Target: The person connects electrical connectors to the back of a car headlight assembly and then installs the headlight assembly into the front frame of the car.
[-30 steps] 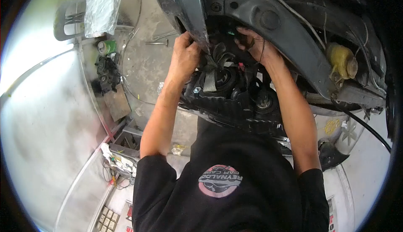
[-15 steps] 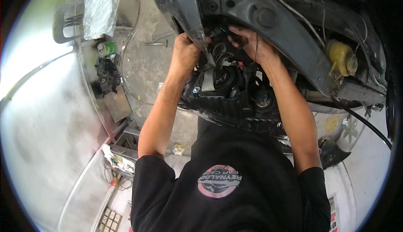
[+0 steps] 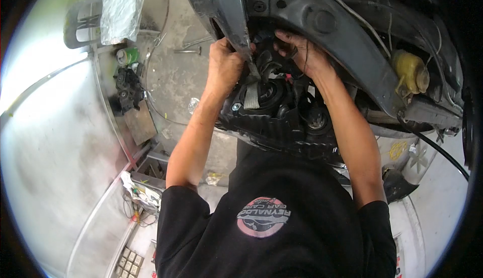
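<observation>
My left hand (image 3: 225, 66) is closed around the lower tip of a dark grey fender (image 3: 217, 6), with a fingertip showing past its edge. Part of its fingers is hidden behind the panel. Just below hangs a grey woven strap (image 3: 251, 94), over a black headlight unit (image 3: 271, 96). My right hand (image 3: 308, 55) reaches under the dark body rail (image 3: 314, 21), palm partly showing and fingers bent but apart. I see nothing held in it. A thin dark wire runs close by its palm. Between the hands the cavity is dark and its parts are hard to make out.
A yellowed plastic reservoir (image 3: 410, 71) sits at the right, above a black hose (image 3: 437, 149). At the left stand a chair with a plastic-wrapped item (image 3: 122, 13), a green can (image 3: 128, 56) and a black part (image 3: 127, 87). A metal tool (image 3: 188, 51) lies on the floor.
The view has shifted slightly, so the car parts sit a little further right. Both hands stay in nearly the same places, the left one still at the fender tip.
</observation>
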{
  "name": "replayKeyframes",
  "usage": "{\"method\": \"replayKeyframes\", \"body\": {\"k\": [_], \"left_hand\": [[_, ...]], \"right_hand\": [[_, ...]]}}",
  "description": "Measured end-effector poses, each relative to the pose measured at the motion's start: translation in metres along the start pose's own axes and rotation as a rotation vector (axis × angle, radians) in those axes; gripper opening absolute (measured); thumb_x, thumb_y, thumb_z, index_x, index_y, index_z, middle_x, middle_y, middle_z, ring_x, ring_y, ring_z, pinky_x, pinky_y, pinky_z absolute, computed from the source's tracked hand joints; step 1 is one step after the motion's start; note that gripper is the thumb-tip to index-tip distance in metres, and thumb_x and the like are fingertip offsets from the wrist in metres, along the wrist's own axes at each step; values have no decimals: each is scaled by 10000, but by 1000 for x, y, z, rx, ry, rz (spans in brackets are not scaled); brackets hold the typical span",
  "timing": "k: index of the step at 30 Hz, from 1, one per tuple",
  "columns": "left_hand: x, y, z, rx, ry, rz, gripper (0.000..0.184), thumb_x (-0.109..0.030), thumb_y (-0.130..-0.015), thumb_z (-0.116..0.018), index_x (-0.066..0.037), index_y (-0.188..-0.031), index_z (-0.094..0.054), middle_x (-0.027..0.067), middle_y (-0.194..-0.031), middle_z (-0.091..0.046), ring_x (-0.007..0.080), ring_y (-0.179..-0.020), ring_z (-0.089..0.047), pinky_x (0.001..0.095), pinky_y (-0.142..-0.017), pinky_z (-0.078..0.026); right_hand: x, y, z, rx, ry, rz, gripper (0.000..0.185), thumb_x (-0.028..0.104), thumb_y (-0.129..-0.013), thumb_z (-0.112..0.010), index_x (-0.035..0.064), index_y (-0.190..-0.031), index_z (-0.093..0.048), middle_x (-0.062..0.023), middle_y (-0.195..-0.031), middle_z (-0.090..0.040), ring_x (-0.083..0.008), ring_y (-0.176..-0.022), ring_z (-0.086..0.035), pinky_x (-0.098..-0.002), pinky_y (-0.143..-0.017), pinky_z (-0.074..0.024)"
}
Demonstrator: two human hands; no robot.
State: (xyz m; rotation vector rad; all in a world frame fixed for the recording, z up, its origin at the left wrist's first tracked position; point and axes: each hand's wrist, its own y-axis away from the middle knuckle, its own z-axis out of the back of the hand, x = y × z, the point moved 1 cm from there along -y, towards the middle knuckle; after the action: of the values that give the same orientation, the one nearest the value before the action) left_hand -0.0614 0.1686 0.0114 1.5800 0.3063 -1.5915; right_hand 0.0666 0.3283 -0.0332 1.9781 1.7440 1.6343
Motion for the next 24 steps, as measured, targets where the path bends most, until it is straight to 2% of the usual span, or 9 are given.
{"method": "replayKeyframes", "body": {"k": [6,18,21,24], "left_hand": [[-7,4,-1,8,16,5,167,-87,-867,-715,66,-935,-715,48,-802,-709,89,-732,-589,280,-664,-492],[-15,5,-1,12,-160,-137,171,-72,-861,-713,87,-924,-704,63,-788,-721,82,-735,-587,297,-658,-502],[-8,4,-2,-6,-49,-74,159,-62,-862,-710,85,-921,-704,63,-788,-722,79,-740,-586,296,-662,-501],[-10,4,-1,9,-78,-61,149,-53,-865,-706,85,-920,-704,64,-795,-727,79,-741,-585,298,-666,-501]], "right_hand": [[-5,-5,2,92,-58,82,283,93,-857,-784,83,-1106,-649,-35,-1073,-672,-192,-902,-636,-317,-688,-501],[1,-3,6,120,15,49,325,115,-856,-787,68,-1152,-663,-47,-1081,-693,-219,-896,-679,-321,-689,-503],[1,0,3,102,34,84,297,128,-866,-780,59,-1136,-680,-52,-1098,-698,-222,-913,-682,-320,-700,-505],[-1,-1,5,113,30,75,281,136,-870,-777,52,-1122,-686,-51,-1082,-704,-221,-915,-685,-318,-709,-507]]}}
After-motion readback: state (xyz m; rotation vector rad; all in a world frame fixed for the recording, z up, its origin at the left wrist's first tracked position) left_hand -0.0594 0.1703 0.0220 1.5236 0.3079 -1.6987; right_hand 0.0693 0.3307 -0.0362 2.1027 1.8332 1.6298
